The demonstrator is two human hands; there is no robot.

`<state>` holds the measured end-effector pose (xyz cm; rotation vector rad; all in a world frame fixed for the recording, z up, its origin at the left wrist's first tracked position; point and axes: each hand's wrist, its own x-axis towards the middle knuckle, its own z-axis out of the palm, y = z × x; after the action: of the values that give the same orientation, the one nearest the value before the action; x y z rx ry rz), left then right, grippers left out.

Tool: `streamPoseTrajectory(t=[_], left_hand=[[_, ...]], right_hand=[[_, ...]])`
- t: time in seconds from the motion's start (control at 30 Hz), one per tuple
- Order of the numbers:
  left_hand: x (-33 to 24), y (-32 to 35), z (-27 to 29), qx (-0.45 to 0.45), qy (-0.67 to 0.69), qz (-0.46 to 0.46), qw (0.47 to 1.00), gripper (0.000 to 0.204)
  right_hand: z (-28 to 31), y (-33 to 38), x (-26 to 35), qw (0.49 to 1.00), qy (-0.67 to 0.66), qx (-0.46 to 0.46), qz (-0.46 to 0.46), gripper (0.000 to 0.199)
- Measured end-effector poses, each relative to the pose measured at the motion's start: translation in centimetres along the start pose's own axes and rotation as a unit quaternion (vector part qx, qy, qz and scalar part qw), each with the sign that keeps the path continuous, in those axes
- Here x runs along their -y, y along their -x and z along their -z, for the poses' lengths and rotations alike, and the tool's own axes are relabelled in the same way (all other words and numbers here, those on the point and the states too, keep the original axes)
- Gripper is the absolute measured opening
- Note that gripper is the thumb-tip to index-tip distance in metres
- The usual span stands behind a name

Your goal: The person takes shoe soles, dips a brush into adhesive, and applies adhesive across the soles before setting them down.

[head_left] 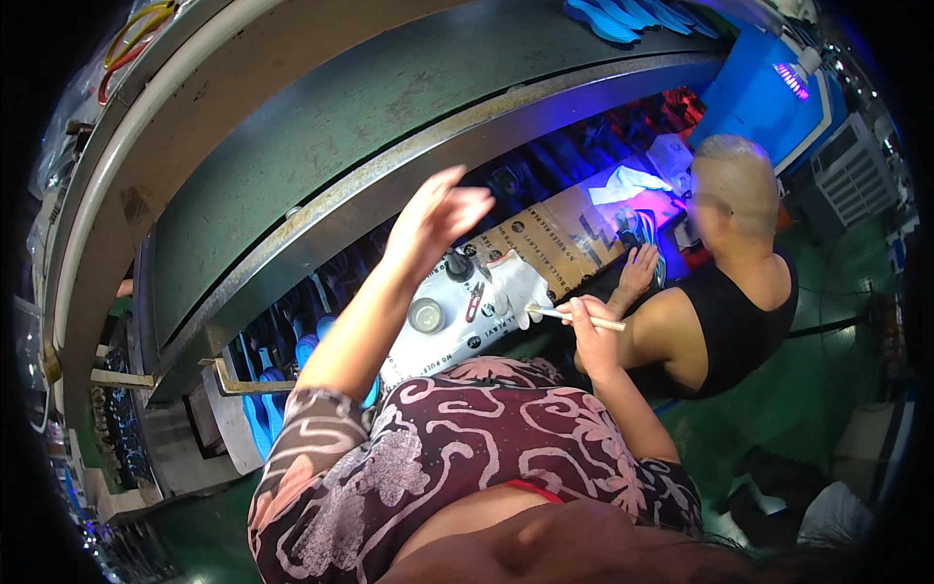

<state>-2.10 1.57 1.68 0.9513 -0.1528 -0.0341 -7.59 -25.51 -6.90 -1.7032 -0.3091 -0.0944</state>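
My left hand (440, 226) is raised above the bench beside the conveyor edge, its fingers loosely apart and blurred, with nothing seen in them. In my right hand (590, 336) is a thin brush (611, 324) with a pale handle, its tip pointing left over the bench edge. Below the hands, on the white-covered part of the bench, stand a round glass jar (426, 314) and a dark, narrow-topped object (458, 265), partly behind my left hand. Between the jar and a crumpled white glove (518, 286) lies a small red-handled tool (474, 302).
A co-worker (735, 243) sits close on my right, one hand (639, 269) near blue-and-black footwear (640, 229) under violet light. A grey-green conveyor (321, 136) with a metal edge runs above the bench. Blue soles (615, 18) lie at its far end. Brown cardboard (555, 234) covers the bench farther right.
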Motion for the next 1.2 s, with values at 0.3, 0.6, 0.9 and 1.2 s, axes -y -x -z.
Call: streamPoseTrajectory(t=[0.3, 0.6, 0.9, 1.2], left_hand=[[4.8, 31.6, 21.8, -0.432, -0.767, 0.019, 0.475, 0.052], [7.3, 35.3, 23.7, -0.506, -0.647, 0.266, 0.505, 0.027], [7.7, 32.5, 19.2, -0.595, -0.538, 0.213, 0.557, 0.038], [6.6, 28.7, 7.7, -0.447, 0.008, -0.012, 0.894, 0.041]], right_hand=[[-4.9, -1.9, 0.6, 0.99, -0.027, 0.135, 0.007, 0.024], [-6.5, -3.6, 2.8, 0.972, -0.033, 0.232, -0.02, 0.028], [-4.7, -3.2, 1.3, 0.972, -0.011, 0.23, -0.04, 0.033], [-5.3, -3.5, 1.5, 0.962, -0.088, 0.249, -0.063, 0.036]])
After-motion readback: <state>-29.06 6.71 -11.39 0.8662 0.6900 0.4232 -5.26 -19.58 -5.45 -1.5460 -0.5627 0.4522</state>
